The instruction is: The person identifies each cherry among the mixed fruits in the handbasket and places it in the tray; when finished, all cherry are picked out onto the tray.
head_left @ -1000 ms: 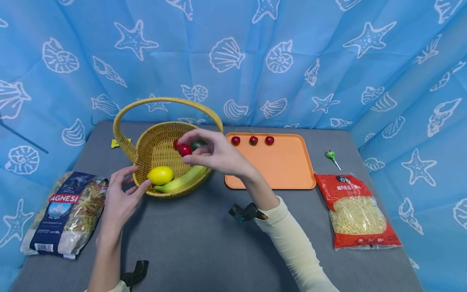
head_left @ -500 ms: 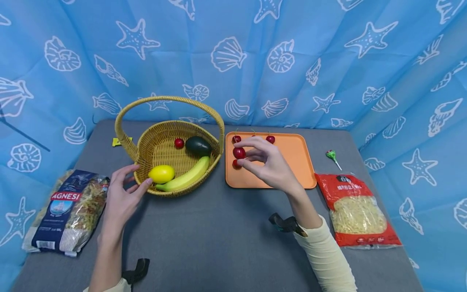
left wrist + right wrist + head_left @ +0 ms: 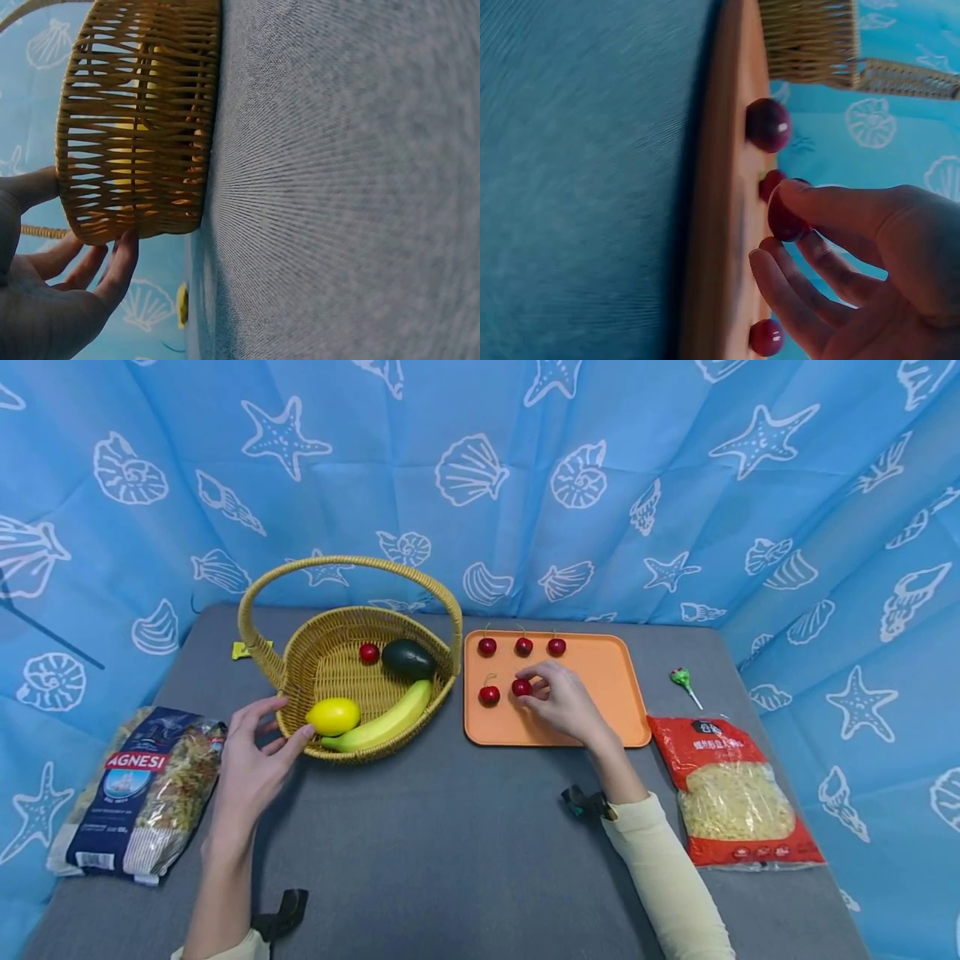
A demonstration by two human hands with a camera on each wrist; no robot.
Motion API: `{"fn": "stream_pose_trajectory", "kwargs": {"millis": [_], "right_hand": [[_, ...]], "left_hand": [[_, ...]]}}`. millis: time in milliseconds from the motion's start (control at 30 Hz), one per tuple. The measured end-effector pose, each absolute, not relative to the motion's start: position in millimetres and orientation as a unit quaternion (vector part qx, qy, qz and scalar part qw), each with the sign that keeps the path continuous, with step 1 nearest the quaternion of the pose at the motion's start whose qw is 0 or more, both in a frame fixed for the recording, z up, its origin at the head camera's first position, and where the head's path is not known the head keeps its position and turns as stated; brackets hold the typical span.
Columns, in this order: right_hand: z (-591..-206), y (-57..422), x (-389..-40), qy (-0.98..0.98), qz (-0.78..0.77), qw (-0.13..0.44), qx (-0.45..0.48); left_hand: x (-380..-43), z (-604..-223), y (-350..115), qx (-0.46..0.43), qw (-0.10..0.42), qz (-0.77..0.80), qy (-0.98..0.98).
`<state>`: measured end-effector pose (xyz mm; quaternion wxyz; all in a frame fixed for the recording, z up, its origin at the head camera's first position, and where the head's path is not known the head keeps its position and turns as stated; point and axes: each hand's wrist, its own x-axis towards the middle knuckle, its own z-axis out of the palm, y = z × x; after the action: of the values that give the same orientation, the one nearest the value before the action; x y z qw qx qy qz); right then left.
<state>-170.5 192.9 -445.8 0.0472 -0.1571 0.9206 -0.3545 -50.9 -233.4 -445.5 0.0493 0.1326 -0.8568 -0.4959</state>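
Observation:
In the head view, a wicker basket (image 3: 300, 710) with a tall handle stands left of centre. My left hand (image 3: 255, 760) holds its left side, thumb at the rim; in the left wrist view several fingers of the left hand (image 3: 60, 300) touch the woven wall. Inside lie a lemon (image 3: 334, 716), a banana (image 3: 390, 720), an avocado (image 3: 407, 659) and one cherry (image 3: 369, 652). Low over the orange tray (image 3: 592, 693), my right hand (image 3: 562, 702) pinches a cherry (image 3: 521, 687) between thumb and fingers, beside a stemmed cherry (image 3: 489, 695). Three cherries line the tray's far side.
An Agnesi pasta bag (image 3: 138, 793) lies at the left, a red bag of pasta (image 3: 738, 793) at the right. Behind that red bag is a green lollipop (image 3: 681, 678). A small yellow packet (image 3: 240, 651) sits behind the basket; a blue curtain (image 3: 480, 510) hangs behind.
My right hand has carried the cherry from over the basket rightward, then down close to the tray beside the front stemmed cherry. The left hand has stayed at the basket.

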Motion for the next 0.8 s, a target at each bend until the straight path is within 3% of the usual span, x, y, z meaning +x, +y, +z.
{"fn": "stream_pose_trajectory", "kwargs": {"millis": [333, 800], "right_hand": [[-461.3, 196.4, -179.5, 0.927, -0.339, 0.065, -0.147], [-451.4, 200.0, -176.0, 0.923, -0.347, 0.058, -0.157]], "left_hand": [[-50.1, -445.2, -237.2, 0.122, 0.048, -0.490, -0.862], [-50.0, -445.3, -237.3, 0.122, 0.046, -0.488, -0.863]]}}
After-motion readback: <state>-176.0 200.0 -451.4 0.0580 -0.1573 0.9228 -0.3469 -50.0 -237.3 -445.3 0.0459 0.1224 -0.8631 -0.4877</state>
